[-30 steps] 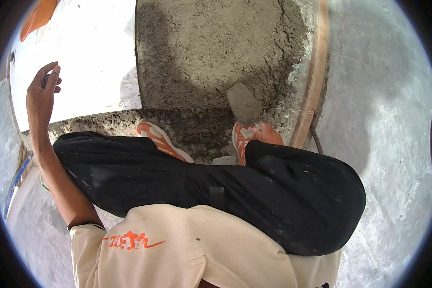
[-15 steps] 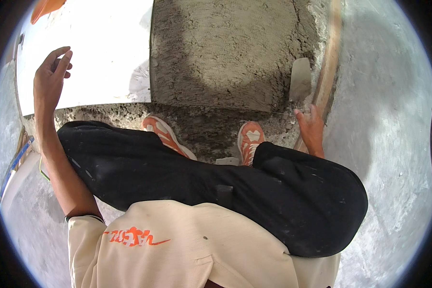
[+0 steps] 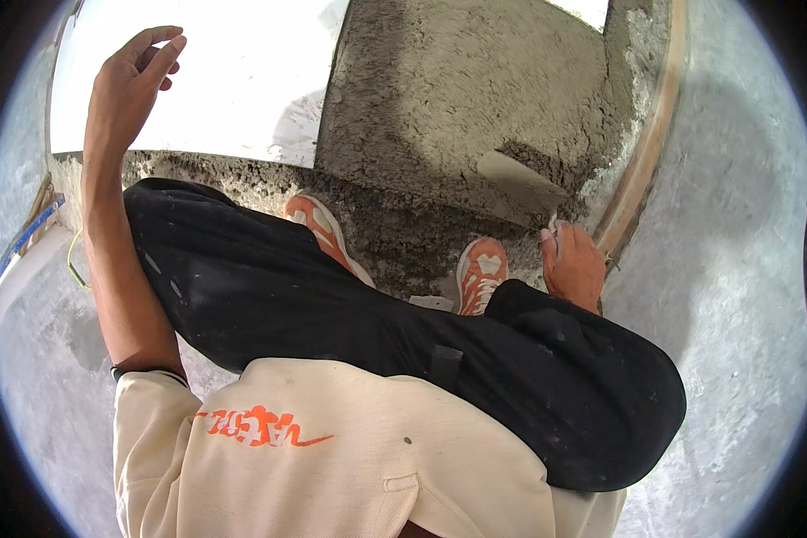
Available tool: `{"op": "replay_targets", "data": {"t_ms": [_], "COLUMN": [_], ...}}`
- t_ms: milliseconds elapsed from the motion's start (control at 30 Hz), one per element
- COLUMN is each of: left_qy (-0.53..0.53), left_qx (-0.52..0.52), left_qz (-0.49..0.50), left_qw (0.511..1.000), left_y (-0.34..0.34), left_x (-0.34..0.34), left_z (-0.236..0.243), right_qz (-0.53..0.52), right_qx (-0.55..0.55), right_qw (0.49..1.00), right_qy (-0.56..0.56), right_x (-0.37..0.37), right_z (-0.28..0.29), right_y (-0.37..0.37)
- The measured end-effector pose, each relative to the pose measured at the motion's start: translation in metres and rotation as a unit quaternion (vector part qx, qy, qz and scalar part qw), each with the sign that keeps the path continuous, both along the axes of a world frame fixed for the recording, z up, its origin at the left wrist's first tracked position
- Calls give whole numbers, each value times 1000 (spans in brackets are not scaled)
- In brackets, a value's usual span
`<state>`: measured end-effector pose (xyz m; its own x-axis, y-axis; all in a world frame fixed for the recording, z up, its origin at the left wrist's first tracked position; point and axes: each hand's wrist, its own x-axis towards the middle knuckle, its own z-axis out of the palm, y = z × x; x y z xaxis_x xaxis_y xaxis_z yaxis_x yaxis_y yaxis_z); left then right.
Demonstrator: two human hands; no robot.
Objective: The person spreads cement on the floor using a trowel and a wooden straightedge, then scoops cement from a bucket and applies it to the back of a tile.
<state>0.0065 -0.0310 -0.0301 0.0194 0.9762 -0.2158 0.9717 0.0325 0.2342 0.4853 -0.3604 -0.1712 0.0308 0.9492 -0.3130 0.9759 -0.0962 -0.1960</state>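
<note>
My right hand (image 3: 574, 266) is closed round the handle of a trowel (image 3: 516, 181). Its flat blade lies slantwise on the near right part of a bed of grey-brown mortar (image 3: 466, 99), pointing left, with a dark roughened patch just behind it. My left hand (image 3: 127, 91) is held out over a large white tile (image 3: 206, 94), fingers loosely bent and thumb apart, with nothing visible in it. From this view I cannot tell whether that hand touches the tile. The tile's right edge borders the mortar.
A wooden strip (image 3: 647, 152) runs along the mortar's right side, beside a grey floor (image 3: 735, 233). Another white piece (image 3: 587, 9) shows at the far right. My orange shoes (image 3: 482, 273) stand at the mortar's near edge. A blue bar (image 3: 13, 244) lies at far left.
The trowel blade has swung from pointing away to pointing left across the mortar. My right hand has turned with it. The view has shifted, and another white piece now shows at the far right.
</note>
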Motion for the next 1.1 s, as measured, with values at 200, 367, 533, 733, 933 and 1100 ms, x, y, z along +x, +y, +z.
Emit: {"op": "replay_targets", "data": {"t_ms": [200, 367, 533, 733, 933, 1100], "left_qy": [-8, 0, 9, -7, 1, -12], "left_qx": [8, 7, 8, 2, 6, 2], "left_qz": [-11, -8, -15, -13, -17, -14], "left_qw": [1000, 1000, 1000, 1000, 1000, 1000], "left_y": [1, 1, 3, 3, 2, 5], "left_x": [-13, -12, -14, -18, -18, -13], "left_z": [-5, -4, -6, -6, -4, -6], "right_qz": [90, 110, 88, 188, -6, -146], "right_qx": [61, 21, 43, -22, -128, -238], "right_qw": [994, 994, 995, 981, 974, 919], "right_qy": [-33, 17, 14, 52, 185, 277], "right_x": [-4, 5, 10, -5, 9, 4], "right_z": [7, 21, 19, 15, 12, 10], "right_y": [21, 35, 43, 52, 32, 66]}}
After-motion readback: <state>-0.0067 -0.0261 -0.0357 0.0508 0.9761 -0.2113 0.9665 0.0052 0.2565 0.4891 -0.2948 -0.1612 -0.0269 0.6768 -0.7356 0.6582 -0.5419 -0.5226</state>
